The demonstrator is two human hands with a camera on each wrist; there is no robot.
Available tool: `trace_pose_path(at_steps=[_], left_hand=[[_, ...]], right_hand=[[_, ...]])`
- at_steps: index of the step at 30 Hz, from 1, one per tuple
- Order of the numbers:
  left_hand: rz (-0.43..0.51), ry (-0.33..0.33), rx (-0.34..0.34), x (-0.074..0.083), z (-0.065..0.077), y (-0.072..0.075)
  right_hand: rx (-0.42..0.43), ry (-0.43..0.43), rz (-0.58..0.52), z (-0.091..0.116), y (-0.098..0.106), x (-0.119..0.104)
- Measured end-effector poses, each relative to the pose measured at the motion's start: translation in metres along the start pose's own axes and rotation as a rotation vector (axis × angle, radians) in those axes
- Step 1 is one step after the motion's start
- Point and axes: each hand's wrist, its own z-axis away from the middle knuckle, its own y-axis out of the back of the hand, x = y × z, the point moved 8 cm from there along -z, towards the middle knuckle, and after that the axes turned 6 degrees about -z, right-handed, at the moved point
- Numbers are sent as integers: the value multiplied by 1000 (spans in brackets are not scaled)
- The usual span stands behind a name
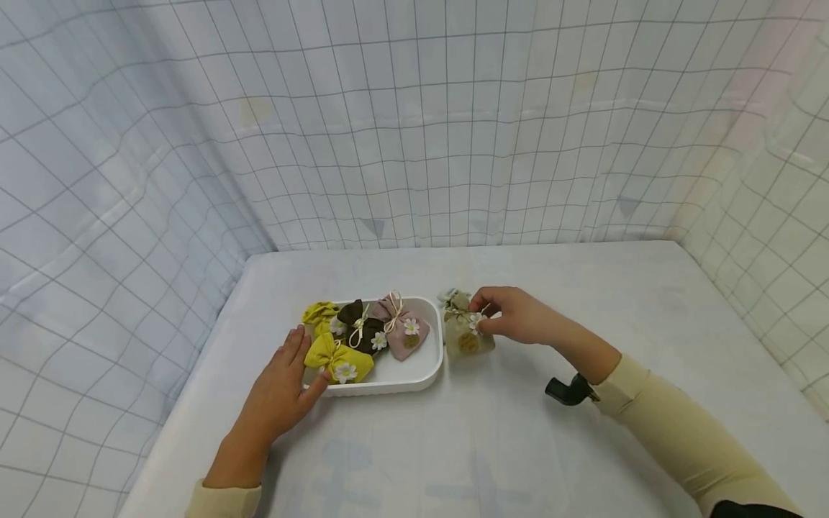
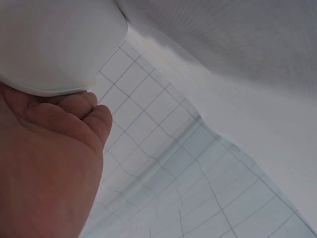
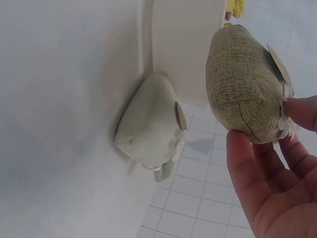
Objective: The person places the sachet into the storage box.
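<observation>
My right hand (image 1: 518, 314) pinches a tan burlap drawstring pouch (image 3: 242, 84) between thumb and fingers, just off the right end of a white tray (image 1: 424, 378). A pale green pouch (image 3: 151, 119) lies on the table against that end, mostly hidden behind the tan one in the head view. My left hand (image 1: 275, 385) rests at the tray's left end, fingers extended along the side and thumb at the front rim. Inside the tray sit a mauve pouch (image 1: 403, 337), a dark brown pouch (image 1: 369, 334), a yellow pouch (image 1: 352, 357) in front and another yellow pouch (image 1: 319, 314) behind.
A white cloth covers the table (image 1: 492, 439). White grid-patterned curtains (image 1: 447, 144) stand along the back and both sides. A black strap end (image 1: 566, 391) sticks out from my right wrist, low over the table.
</observation>
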Motion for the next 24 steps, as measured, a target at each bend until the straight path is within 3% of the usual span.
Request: trace_pose_path(at_steps=[9, 17, 24], left_hand=[[3, 1, 1, 0, -1, -1], [8, -3, 15, -1, 1, -2], [0, -3, 17, 0, 0, 0]], right_hand=[[-25, 48, 38, -19, 6, -33], [-80, 127, 59, -40, -7, -60], [-119, 153, 78, -54, -20, -69]])
